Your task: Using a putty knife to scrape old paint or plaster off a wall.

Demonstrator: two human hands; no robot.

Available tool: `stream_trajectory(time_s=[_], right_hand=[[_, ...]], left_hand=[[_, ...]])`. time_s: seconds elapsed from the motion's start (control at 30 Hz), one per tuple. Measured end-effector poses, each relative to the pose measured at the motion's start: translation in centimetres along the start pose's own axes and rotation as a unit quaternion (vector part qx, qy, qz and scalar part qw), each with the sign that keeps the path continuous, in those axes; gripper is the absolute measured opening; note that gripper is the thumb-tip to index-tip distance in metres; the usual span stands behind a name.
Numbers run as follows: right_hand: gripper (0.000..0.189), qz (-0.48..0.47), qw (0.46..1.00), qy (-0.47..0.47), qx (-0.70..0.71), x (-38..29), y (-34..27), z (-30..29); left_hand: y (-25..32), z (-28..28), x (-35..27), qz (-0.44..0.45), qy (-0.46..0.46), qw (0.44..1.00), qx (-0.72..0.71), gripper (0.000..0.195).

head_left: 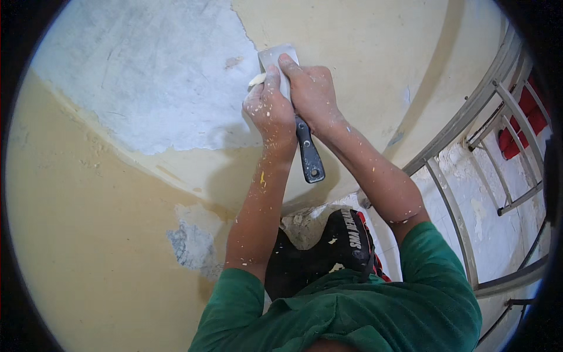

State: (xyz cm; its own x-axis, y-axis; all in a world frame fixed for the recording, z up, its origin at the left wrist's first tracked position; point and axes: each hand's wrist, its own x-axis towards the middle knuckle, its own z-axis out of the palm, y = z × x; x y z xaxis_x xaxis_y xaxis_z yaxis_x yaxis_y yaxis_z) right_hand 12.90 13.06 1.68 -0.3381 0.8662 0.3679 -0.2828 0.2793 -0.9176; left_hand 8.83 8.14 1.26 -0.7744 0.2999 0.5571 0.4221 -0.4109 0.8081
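A putty knife point(310, 152) with a metal blade and a black, paint-flecked handle is gripped in both my hands against the wall. My left hand point(272, 105) closes around the blade's left side, thumb up along the metal. On the other side, my right hand point(313, 90) grips the blade with its thumb pressed flat near the top. The blade's far edge meets cream paint point(360, 48) beside a large stripped grey-white patch point(162, 75). A loose cream paint flake point(257, 80) is by my left thumb. Small chips speckle both hands and forearms.
A metal ladder point(455, 229) stands close on my right, its rails curved by the lens. Beyond it are another metal frame point(506, 171) and red cloth point(523, 127). Paint debris lies on the pale floor point(479, 220). A smaller stripped patch point(191, 244) marks the left wall.
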Motion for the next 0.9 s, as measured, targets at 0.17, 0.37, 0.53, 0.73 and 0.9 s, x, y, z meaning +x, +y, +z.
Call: stream_trajectory(time_s=[0.17,0.37,0.53,0.73,0.9], right_hand=[[0.050,-0.173,0.981,0.030,-0.088,2.2,-0.6,0.5],[0.051,-0.050,0.999,0.005,-0.014,1.2,-1.0,0.7],[0.051,-0.035,0.997,0.014,-0.074,0.3,-1.4,1.0],[0.045,-0.200,0.953,0.018,-0.227,2.0,-2.8,0.6],[0.037,0.015,0.992,-0.041,-0.116,1.0,-4.1,0.6]], left_hand=[[1.1,0.7,2.6,0.049,0.013,0.995,0.081,0.032],[1.3,-0.4,2.7,0.048,-0.071,0.974,0.208,0.025],[1.1,-0.9,2.2,0.017,-0.049,0.984,0.170,0.025],[1.0,0.1,4.6,0.305,-0.016,0.894,0.327,0.033],[2.5,1.1,3.8,0.031,0.009,0.999,0.006,0.036]])
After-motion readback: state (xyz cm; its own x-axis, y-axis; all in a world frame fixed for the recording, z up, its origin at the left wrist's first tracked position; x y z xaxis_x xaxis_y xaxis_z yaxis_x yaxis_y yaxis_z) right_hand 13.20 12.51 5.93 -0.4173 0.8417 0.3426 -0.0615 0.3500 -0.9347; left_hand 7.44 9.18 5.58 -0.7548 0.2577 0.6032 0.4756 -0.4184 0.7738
